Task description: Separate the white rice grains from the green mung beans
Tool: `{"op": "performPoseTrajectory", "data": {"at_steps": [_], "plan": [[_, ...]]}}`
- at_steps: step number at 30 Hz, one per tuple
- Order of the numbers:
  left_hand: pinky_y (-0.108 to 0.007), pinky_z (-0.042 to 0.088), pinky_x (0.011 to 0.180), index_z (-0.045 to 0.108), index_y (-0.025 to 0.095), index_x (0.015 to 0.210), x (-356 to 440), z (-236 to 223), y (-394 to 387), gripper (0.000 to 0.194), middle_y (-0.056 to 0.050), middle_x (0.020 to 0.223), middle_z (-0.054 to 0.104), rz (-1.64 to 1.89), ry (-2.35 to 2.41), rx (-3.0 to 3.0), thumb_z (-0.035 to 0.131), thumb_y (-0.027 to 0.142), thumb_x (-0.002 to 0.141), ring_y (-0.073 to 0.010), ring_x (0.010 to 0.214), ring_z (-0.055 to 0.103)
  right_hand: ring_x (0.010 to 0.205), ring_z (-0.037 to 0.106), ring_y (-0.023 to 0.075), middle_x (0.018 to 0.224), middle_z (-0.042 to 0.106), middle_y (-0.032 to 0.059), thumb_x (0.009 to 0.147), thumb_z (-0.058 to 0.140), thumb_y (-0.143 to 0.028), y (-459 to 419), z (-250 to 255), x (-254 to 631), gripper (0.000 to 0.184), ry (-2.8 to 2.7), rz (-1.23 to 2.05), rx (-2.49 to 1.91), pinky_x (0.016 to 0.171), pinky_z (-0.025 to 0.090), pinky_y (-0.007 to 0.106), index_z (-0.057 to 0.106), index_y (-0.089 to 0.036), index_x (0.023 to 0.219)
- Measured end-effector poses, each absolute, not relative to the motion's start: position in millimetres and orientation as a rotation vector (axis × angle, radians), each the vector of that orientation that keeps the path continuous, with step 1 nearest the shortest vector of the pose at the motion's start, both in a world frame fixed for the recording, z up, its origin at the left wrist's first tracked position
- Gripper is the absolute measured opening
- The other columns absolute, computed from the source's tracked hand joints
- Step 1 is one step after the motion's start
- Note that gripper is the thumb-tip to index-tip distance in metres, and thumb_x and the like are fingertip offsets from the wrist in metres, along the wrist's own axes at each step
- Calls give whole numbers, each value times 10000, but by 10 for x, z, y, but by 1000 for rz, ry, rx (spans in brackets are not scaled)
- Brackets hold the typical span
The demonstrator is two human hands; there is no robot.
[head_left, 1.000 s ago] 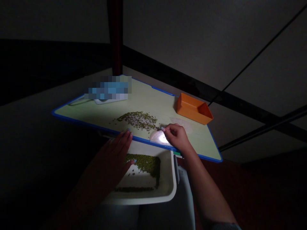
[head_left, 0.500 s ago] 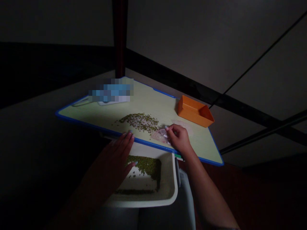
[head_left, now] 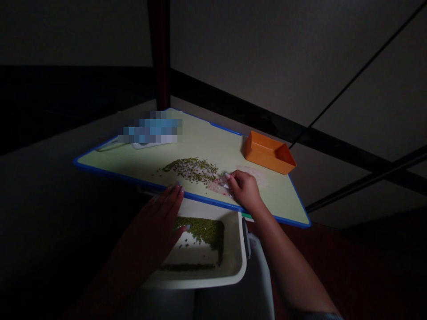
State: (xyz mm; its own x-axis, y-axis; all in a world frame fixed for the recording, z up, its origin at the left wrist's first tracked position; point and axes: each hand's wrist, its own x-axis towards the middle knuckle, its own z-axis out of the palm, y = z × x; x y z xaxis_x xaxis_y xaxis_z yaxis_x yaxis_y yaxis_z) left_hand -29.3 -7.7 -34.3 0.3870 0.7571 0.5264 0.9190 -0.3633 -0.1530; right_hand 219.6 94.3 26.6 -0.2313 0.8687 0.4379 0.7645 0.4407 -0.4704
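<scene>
My left hand (head_left: pixel 163 211) has its fingers laid on the near blue edge of a pale board (head_left: pixel 200 129). Its thumb is spread over a white bin (head_left: pixel 230 274) beneath that edge. Small green grains (head_left: pixel 205 229) lie heaped inside the bin. A scattered patch of similar green grains (head_left: pixel 193 169) lies on the board ahead of my left hand. Just right of this patch, my right hand (head_left: pixel 244 186) is closed, with thumb and finger pinched low over a pinkish patch (head_left: pixel 218 186) on the board. Whatever is in the pinch is too small and dim to make out.
An orange open box (head_left: pixel 270 153) stands at the board's far right. On the far left sits a blurred-out blue and white item (head_left: pixel 151 133) with a cord. Dark panels rise behind the board.
My right hand has shifted slightly left, closer to the grains on the board, still pinched. My left hand stays at the board's edge. The whole view has moved slightly.
</scene>
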Motion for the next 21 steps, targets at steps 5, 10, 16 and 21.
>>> {"op": "performPoseTrajectory", "data": {"at_steps": [5,10,16,21], "plan": [[-461,430,1048,180,116,1502,-300,-336,-84,755,-148,1510,457,-529,-1460,-2258,348,522,889,-283,1362,473,588,526,168,624,622,40,906,513,-281,958,261,2211,253,-1980,13,-1505,604,314,274,594,-203,680],[-460,427,1054,190,121,1500,-308,-331,-87,747,-147,1506,462,-544,-1479,-2260,323,535,893,-280,1373,460,589,523,156,620,616,23,924,496,-306,945,253,2217,275,-1967,92,-1408,607,326,262,592,-204,688],[-458,431,1052,212,120,1496,-304,-334,-74,742,-150,1509,457,-542,-1489,-2285,340,521,885,-284,1374,459,618,538,159,619,627,17,924,506,-294,938,262,2187,256,-2069,71,-1342,672,354,267,608,-200,709],[-460,444,1039,216,99,1492,-302,-341,-75,752,-154,1504,461,-529,-1450,-2251,383,492,873,-290,1362,474,616,531,165,659,651,41,921,501,-273,960,269,2185,252,-2037,-40,-1495,669,335,277,608,-194,707]]}}
